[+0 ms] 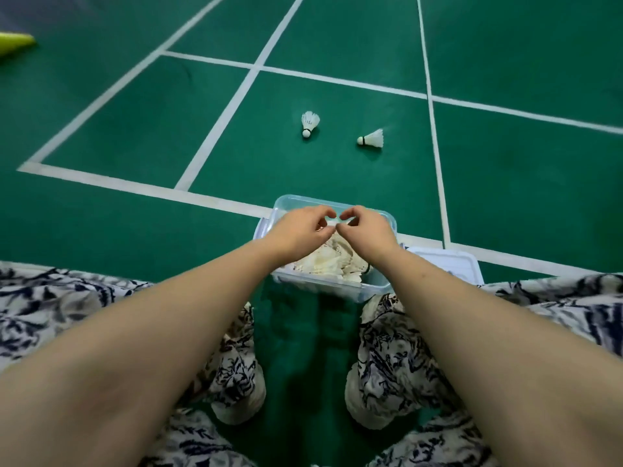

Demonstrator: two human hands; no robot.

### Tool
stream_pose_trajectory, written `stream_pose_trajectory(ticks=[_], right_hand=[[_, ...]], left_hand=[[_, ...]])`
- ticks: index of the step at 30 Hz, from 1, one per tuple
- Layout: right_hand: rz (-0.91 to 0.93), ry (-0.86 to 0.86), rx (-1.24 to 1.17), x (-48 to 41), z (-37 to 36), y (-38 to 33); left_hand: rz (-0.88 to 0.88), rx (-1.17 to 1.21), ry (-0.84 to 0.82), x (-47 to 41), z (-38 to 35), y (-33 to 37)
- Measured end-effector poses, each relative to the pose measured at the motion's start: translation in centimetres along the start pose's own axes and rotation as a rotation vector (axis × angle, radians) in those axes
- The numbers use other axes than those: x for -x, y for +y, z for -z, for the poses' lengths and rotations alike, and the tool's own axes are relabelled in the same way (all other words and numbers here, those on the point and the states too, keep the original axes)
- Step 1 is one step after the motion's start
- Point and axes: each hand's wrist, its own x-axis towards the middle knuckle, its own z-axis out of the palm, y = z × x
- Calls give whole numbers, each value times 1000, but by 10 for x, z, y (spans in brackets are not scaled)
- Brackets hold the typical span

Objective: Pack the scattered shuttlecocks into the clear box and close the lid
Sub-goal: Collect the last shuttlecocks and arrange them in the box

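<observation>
**Green court, white feathers, inky print**

We see a deep green floor crossed by white lines. On it, one shuttlecock and a second shuttlecock are white-feathered, each with a white cork tip and a thin black band. The clear box has a pale blue tint, and the heap of shuttlecocks inside is cream to off-white with a dark band showing. The lid looks milky bluish-white. Our garment carries a brushy navy-and-black print on an off-white ground. Our shoes are cream-white, and an object at the edge is yellow-green.
</observation>
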Motion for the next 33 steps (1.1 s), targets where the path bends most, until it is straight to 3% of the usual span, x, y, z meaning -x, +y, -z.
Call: stream_pose_trajectory(ticks=[10, 21, 26, 33], right_hand=[[17, 15, 292, -99, 23, -7], [51, 20, 491, -331, -2, 24], [47, -16, 544, -404, -16, 51], [-29, 59, 531, -464, -5, 84]], left_hand=[[16, -207, 93, -87, 42, -17], [114, -396, 41, -318, 9, -95], [143, -384, -44, -379, -24, -142], [270, -395, 7, -455, -41, -175]])
